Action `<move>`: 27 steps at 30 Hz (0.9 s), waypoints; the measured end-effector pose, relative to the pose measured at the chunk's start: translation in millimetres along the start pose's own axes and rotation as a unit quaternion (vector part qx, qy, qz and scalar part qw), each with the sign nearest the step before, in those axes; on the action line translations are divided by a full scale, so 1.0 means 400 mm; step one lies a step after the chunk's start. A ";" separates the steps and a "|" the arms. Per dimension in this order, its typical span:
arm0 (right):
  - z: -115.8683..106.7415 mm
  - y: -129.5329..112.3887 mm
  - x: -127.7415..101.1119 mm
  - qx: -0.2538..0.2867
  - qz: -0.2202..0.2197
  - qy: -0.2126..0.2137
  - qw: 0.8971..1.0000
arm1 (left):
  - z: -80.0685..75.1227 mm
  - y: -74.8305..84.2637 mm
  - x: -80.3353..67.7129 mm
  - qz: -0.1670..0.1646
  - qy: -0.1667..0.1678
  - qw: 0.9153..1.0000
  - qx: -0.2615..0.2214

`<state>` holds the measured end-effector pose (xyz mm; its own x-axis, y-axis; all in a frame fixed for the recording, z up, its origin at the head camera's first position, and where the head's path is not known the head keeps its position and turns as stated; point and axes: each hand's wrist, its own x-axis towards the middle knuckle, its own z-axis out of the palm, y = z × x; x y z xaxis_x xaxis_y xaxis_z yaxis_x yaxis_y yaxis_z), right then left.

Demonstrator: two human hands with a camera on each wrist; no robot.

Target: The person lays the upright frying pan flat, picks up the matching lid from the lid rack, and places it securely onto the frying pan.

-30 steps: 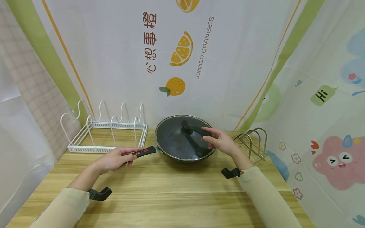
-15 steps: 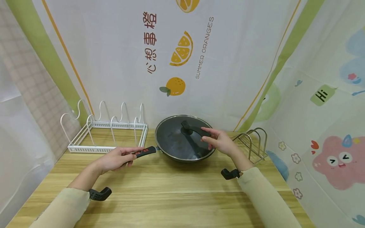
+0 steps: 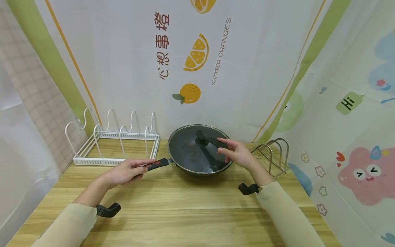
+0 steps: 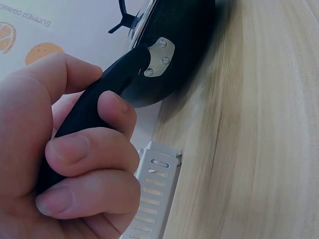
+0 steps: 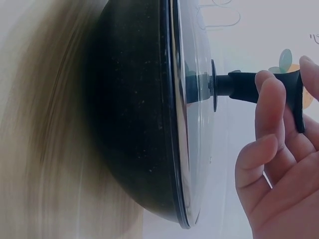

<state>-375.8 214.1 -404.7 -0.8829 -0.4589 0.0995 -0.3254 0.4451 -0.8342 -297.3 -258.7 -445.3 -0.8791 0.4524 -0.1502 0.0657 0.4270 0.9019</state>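
A dark wok (image 5: 129, 114) stands on the wooden table, covered by a glass lid (image 3: 188, 151) with a metal rim. My left hand (image 3: 124, 172) grips the wok's black handle (image 3: 157, 164), fingers curled round it in the left wrist view, where a riveted bracket (image 4: 159, 57) joins handle and wok. Over the lid's right side, my right hand (image 3: 236, 152) pinches the end of the black lid knob (image 3: 213, 140), which reaches sideways from its stem. In the right wrist view the lid lies seated on the wok's rim, with the fingers of my right hand (image 5: 279, 159) at the knob.
A white wire rack (image 3: 114, 160) stands left of the wok, behind my left hand. To the right, a small metal wire rack (image 3: 271, 156) sits close behind my right wrist. A printed curtain (image 3: 132, 68) hangs along the table's (image 3: 185, 212) back edge.
My right wrist has shifted very slightly left. Both hands keep their hold, and the wok and lid stay in place.
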 end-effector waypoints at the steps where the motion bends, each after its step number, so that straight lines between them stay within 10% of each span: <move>1: 0.000 -0.001 0.000 0.000 0.001 0.000 1.000 | 0.000 0.000 0.000 0.000 -0.001 1.000 0.000; 27: 0.009 -0.005 -0.003 -0.001 0.008 0.006 1.000 | 0.001 0.001 0.002 0.004 -0.002 1.000 -0.001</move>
<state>-373.1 211.0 -405.1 -0.8919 -0.4427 0.0925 -0.3120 0.4542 -0.8345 -297.7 -257.9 -445.0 -0.8766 0.4591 -0.1446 0.0717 0.4216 0.9039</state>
